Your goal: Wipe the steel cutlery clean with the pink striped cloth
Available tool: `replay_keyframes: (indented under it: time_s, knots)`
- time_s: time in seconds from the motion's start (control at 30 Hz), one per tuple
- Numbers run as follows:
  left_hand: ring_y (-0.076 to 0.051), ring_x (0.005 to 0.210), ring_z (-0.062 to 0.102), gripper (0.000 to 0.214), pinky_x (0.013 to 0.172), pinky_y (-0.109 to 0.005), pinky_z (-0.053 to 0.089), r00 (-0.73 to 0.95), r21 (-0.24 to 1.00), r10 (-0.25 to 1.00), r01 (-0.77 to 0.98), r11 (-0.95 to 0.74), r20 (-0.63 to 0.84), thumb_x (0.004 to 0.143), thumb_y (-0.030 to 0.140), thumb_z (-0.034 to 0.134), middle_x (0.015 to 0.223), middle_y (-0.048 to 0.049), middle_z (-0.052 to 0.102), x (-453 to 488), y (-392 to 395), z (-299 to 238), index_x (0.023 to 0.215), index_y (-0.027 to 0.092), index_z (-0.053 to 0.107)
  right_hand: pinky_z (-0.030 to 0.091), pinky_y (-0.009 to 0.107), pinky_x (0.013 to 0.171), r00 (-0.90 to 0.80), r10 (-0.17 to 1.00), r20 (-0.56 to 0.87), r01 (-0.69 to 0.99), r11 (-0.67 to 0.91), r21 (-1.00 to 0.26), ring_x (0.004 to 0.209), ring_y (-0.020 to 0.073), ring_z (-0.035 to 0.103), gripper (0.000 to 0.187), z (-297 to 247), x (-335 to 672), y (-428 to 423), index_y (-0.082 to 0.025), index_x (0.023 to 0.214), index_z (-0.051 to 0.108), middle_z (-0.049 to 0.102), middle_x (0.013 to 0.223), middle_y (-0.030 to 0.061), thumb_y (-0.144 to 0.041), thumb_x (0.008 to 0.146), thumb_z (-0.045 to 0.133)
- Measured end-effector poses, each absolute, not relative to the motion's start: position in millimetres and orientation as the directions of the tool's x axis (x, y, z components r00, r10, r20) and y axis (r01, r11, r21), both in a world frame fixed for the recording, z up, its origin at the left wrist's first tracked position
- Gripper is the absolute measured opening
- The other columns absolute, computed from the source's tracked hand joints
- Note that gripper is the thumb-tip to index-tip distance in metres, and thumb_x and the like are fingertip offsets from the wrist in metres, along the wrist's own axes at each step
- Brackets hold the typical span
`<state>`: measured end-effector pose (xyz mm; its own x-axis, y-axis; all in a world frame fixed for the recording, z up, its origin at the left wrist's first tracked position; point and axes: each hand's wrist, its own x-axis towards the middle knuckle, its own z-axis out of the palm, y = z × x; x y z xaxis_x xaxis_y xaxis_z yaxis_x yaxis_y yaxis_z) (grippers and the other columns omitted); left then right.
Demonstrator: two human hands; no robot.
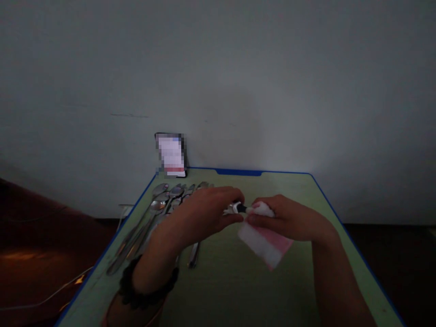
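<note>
Over the table's middle, my left hand (221, 206) pinches a shiny metal piece of cutlery (235, 208); my fingers cover much of it, and whether it is a fork or a spoon cannot be made out. A pink and white cloth (260, 245) is gripped in my right hand (282, 215). The cloth is bunched around the right end of the cutlery, and its lower part hangs down. Several spoons (158, 206) and forks lie on the left side of the table, partly behind my left hand and forearm.
The pale green table (272, 290) has a blue edge and stands against a grey wall (272, 91). A phone (173, 154) with a lit, blurred screen leans on the wall at the back left corner. A white cable (44, 299) runs along the left, beyond the table.
</note>
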<state>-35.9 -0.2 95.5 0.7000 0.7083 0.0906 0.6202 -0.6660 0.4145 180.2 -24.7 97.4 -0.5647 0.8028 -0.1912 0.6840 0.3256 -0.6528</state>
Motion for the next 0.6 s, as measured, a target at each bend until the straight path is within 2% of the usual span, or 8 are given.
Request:
replay_keyframes:
  time_s: [0.17,0.43,0.6]
  knots:
    - [-0.011,0.063,0.054,0.033,0.061,-0.022,0.038,0.653,0.501,0.747,0.609,-0.615,0.125,0.082,0.041,0.055,0.072,0.0032,0.059,-51.7,2.2,104.2,0.111,0.025,0.055,0.034,0.022,0.051,-0.539,0.818,-0.200,0.695,0.298,-0.654,0.059,0.0109,0.051,0.036,98.3,187.0,-24.5,-0.016,0.082,0.058,0.059,0.069,0.0010,-0.050,0.084,0.044]
    - [-0.012,0.071,0.057,0.030,0.070,-0.022,0.039,0.723,0.505,0.670,0.521,-0.689,0.169,0.080,0.043,0.058,0.079,0.0024,0.064,-46.2,3.3,105.1,0.103,0.025,0.062,0.034,0.022,0.053,-0.548,0.803,-0.236,0.702,0.287,-0.652,0.063,0.0117,0.053,0.033,97.7,186.4,-24.4,-0.017,0.090,0.059,0.061,0.074,0.0013,-0.048,0.081,0.050]
    - [-0.013,0.078,0.059,0.028,0.071,-0.023,0.038,0.740,0.502,0.667,0.545,-0.671,0.088,0.081,0.041,0.057,0.086,0.0020,0.066,-40.9,0.7,107.4,0.105,0.025,0.060,0.034,0.023,0.056,-0.562,0.803,-0.197,0.704,0.340,-0.623,0.065,0.0121,0.053,0.032,96.5,178.8,-24.0,-0.018,0.091,0.060,0.062,0.078,0.0021,-0.046,0.082,0.050]
